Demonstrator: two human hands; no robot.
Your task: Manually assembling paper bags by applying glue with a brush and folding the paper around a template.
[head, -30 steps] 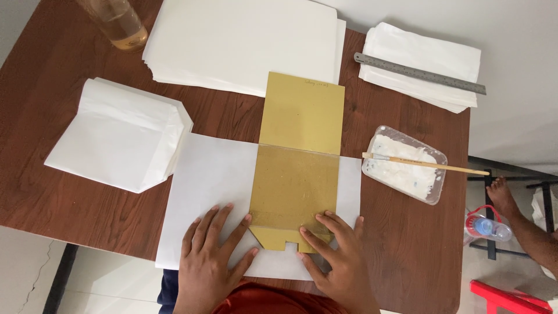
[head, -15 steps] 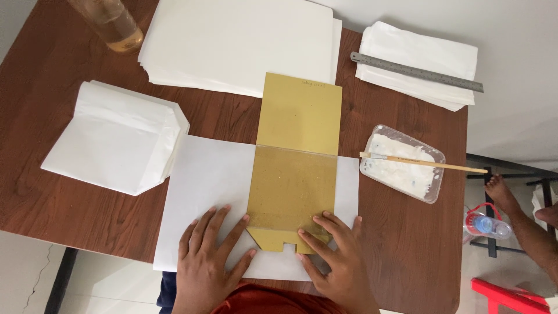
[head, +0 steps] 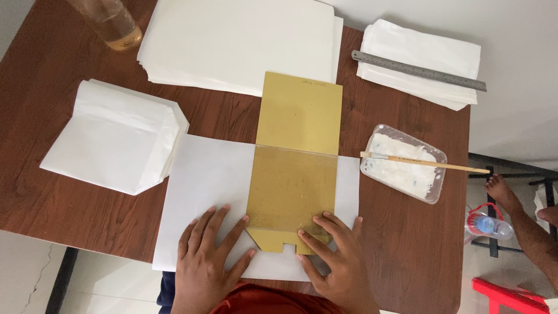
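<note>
So we've got both palms flat, gripping nothing: left hand (head: 206, 264) on the white sheet (head: 200, 186) just left of the gold template (head: 292, 174), right hand (head: 337, 261) pressing the template's near corner. Right of the template sits a glue tray (head: 403, 171) with a brush (head: 427, 163).

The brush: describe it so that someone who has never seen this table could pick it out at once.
Start at the brown wooden table and go to its right edge, beside the gold card template under the person's hands. There a clear plastic tray of white paste sits, and the brush lies across its rim. It is a thin pale wooden stick, unlike the grey metal ruler farther up.
</note>
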